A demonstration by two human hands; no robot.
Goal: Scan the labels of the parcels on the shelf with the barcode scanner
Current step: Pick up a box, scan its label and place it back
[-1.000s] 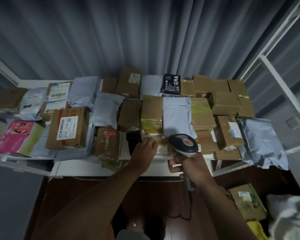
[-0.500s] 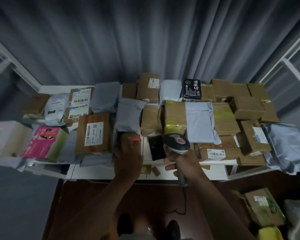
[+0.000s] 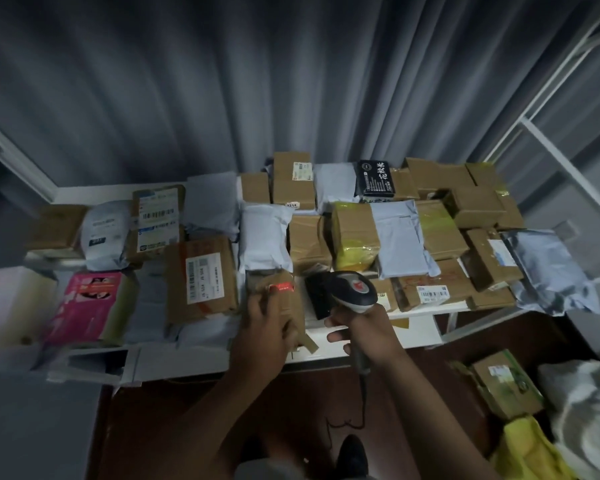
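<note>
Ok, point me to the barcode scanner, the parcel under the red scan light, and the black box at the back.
barcode scanner (image 3: 355, 292): head view, top of its head.
small brown parcel (image 3: 284, 306): head view, its taped top face.
black box (image 3: 376, 178): head view, its printed front.

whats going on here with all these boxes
A person is scanning parcel labels on a white shelf crowded with boxes and mailers. The right hand grips a barcode scanner, and its red light falls on a small brown parcel that the left hand holds at the shelf's front edge.
</note>
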